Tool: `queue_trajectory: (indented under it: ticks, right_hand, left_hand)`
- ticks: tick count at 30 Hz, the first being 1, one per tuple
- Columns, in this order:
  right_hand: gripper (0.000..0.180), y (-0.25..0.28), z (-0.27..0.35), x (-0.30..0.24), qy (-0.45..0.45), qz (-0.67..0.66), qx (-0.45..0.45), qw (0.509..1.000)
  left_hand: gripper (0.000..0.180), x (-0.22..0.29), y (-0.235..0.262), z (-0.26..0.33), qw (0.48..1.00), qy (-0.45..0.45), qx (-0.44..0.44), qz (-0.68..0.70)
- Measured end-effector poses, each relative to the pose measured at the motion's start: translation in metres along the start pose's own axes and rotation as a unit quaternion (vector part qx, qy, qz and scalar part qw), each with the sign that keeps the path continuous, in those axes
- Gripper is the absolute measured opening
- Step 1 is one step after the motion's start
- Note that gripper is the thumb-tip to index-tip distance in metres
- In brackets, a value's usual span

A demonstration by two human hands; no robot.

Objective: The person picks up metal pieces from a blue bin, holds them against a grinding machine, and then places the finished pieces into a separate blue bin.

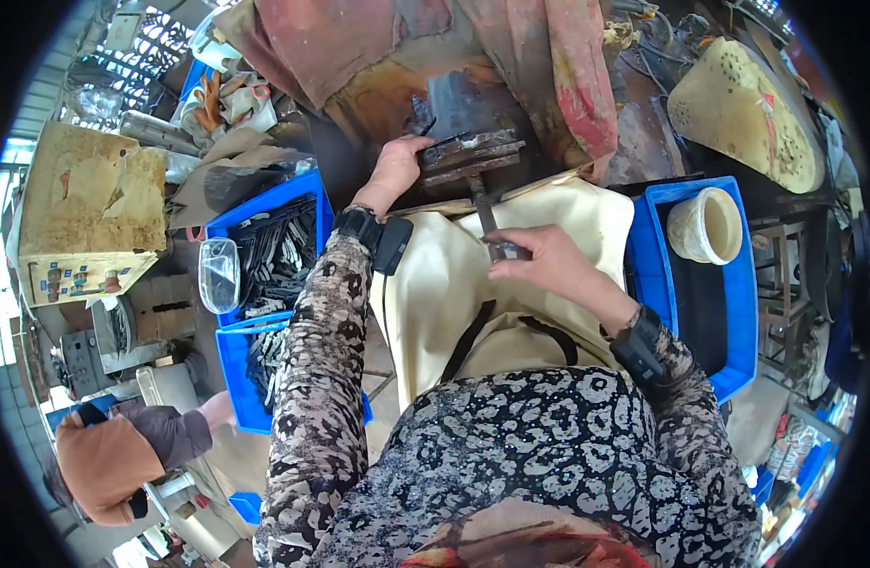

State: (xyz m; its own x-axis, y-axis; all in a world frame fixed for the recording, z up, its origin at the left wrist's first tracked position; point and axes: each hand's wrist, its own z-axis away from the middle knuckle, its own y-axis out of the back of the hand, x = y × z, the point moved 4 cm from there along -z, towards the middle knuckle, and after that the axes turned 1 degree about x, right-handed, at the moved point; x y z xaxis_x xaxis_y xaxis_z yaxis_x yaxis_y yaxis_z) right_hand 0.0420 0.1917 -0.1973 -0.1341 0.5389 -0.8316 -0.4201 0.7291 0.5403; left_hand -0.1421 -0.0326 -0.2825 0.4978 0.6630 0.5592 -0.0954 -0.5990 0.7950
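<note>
At the top middle stands a dark metal vise-like fixture (477,156) with flat, stacked jaws. My left hand (394,173) is closed at its left side, thumb and fingertips pinching a thin dark strip (444,142) that lies along the jaws. A dark metal bar (483,204) runs from the fixture toward me. Around its near end, which has a short dark crosspiece, my right hand (541,259) is closed. Behind the jaws rises a blurred, grey-blue plate (454,99). A cream apron (421,284) covers my lap below both hands.
Blue bins (319,204) with many dark strips stand at left, a clear plastic container (219,275) on their edge. Another blue bin (749,312) at right carries a whitish bucket (705,227). Stained red cloth (359,43) hangs behind the fixture. A co-worker (113,464) bends at lower left.
</note>
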Motion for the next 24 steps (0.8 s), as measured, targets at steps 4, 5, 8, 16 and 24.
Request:
queue_trajectory:
  ticks: [4, 5, 8, 16, 24]
  right_hand:
    - [0.04, 0.0, 0.006, -0.005, 0.068, 0.042, 0.047, 0.996]
    - [0.04, -0.001, 0.006, -0.007, 0.071, 0.042, 0.047, 0.995]
    - [0.036, -0.003, 0.01, -0.014, 0.107, 0.09, 0.057, 0.989]
    - [0.025, -0.008, 0.018, -0.019, 0.139, 0.133, 0.076, 0.978]
    - [0.033, -0.009, 0.012, -0.023, 0.182, 0.208, 0.056, 0.96]
  left_hand:
    - [0.045, 0.003, -0.009, -0.009, 0.999, 0.013, -0.043, 0.024]
    - [0.046, 0.0, -0.009, -0.009, 0.998, 0.016, -0.051, 0.014]
    - [0.046, -0.002, -0.01, -0.009, 0.998, 0.019, -0.067, -0.003]
    - [0.047, 0.005, -0.006, -0.007, 0.997, -0.008, -0.077, -0.027]
    - [0.042, 0.008, 0.003, -0.007, 0.996, 0.004, -0.079, -0.042]
